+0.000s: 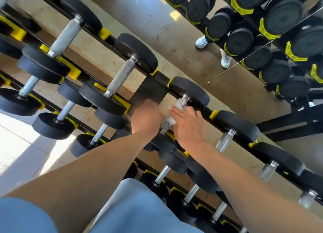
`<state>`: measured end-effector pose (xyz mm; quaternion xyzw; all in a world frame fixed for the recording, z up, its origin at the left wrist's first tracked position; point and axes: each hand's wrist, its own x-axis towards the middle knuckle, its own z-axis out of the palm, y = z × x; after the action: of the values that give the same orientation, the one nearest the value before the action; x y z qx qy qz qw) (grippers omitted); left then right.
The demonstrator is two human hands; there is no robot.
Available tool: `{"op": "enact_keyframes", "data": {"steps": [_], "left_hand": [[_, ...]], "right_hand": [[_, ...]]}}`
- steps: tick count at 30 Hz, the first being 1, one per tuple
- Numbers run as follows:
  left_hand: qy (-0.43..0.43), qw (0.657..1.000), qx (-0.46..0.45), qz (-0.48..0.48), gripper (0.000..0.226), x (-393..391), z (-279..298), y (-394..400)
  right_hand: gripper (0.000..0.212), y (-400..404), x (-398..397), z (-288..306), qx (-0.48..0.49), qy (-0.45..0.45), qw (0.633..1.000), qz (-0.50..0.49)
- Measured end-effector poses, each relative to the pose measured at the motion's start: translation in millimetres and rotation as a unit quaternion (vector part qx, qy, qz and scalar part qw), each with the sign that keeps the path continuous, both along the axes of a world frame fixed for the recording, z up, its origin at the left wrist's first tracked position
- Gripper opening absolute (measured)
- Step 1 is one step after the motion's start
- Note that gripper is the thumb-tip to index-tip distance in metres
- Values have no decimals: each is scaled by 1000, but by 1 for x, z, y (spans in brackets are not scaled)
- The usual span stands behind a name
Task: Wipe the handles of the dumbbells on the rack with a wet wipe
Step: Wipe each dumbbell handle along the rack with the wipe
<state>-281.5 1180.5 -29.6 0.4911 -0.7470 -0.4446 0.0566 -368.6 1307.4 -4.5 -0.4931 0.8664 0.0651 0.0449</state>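
Observation:
A black dumbbell (190, 91) with a knurled metal handle (184, 100) lies on the top tier of the black-and-yellow rack (150, 89). My right hand (188, 126) wraps a white wet wipe (170, 120) around the middle of that handle, fingers curled over it. Only the far end of the handle and a short near end show. My left hand (145, 117) sits just left of the handle, in front of the rack's black post, its back towards me. Its fingers fold away out of sight, so whether it holds anything is hidden.
More dumbbells fill the top tier on both sides, among them a bigger one (120, 75) to the left and one (225, 142) to the right. Smaller dumbbells (99, 134) lie on the lower tiers. A mirror (279, 14) behind reflects the rack and white shoes (201, 42).

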Motion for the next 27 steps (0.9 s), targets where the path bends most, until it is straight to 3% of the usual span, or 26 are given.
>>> {"op": "enact_keyframes", "data": {"steps": [2, 4, 6, 7, 8, 11, 14, 16, 19, 24, 27], "left_hand": [[3, 1000, 4, 5, 21, 0, 0, 1], [9, 1000, 3, 6, 20, -1, 0, 1], [12, 1000, 1, 4, 21, 0, -2, 1], [10, 1000, 1, 2, 21, 0, -2, 1], [9, 1000, 1, -1, 21, -1, -3, 1], [11, 1000, 4, -2, 21, -1, -6, 1], [10, 1000, 5, -2, 21, -1, -6, 1], [8, 1000, 5, -2, 21, -2, -5, 1], [4, 1000, 1, -1, 21, -2, -3, 1], [5, 1000, -1, 1, 19, -3, -5, 2], [7, 1000, -5, -3, 20, -3, -6, 1]], "right_hand": [[47, 7, 9, 2, 22, -95, 995, 31], [40, 13, 11, 5, 35, -275, 961, -6], [34, 19, 9, 10, 34, -479, 868, -127], [31, 22, 8, 12, 17, -547, 817, -181], [27, 28, 4, 12, 8, -571, 792, -215], [23, 46, -7, 15, 19, -517, 815, -261], [27, 48, -12, 13, -99, -431, 813, -378], [34, 33, -7, 6, -118, -420, 803, -405], [30, 9, 14, -6, -27, -465, 810, -355], [18, 26, 28, 10, 3, -411, 880, -237], [22, 47, 21, 36, -22, -448, 863, -230]]}}
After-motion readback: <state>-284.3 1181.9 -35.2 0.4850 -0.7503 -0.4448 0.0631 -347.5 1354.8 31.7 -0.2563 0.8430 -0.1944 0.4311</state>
